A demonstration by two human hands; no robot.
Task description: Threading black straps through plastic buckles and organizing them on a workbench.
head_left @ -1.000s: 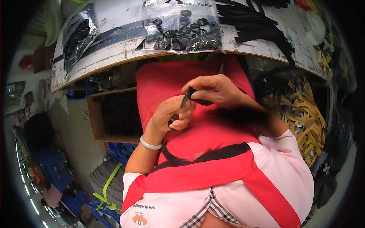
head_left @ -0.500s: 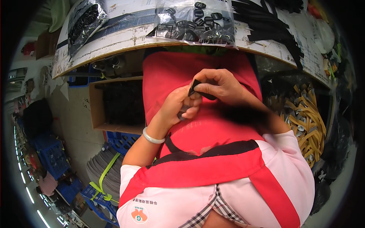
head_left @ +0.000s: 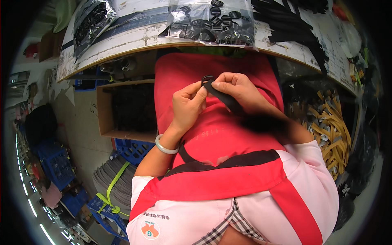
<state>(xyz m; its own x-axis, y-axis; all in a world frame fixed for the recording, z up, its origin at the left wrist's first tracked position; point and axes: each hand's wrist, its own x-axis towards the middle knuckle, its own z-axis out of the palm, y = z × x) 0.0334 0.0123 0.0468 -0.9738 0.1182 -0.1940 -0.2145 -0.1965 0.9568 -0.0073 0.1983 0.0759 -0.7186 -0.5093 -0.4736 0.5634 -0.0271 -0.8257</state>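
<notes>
both hands work over the red apron, just below the near edge of the bench (head_left: 134,43). the left hand (head_left: 185,107) is curled with its fingertips pinched on the end of a black strap (head_left: 222,97), and the right hand (head_left: 239,89) is closed on the same strap, steadying a small black buckle (head_left: 207,79) at its tip. my worry is that the buckle, held only at the fingertips, could slip loose and drop into the lap, or the strap end could pull back out.
</notes>
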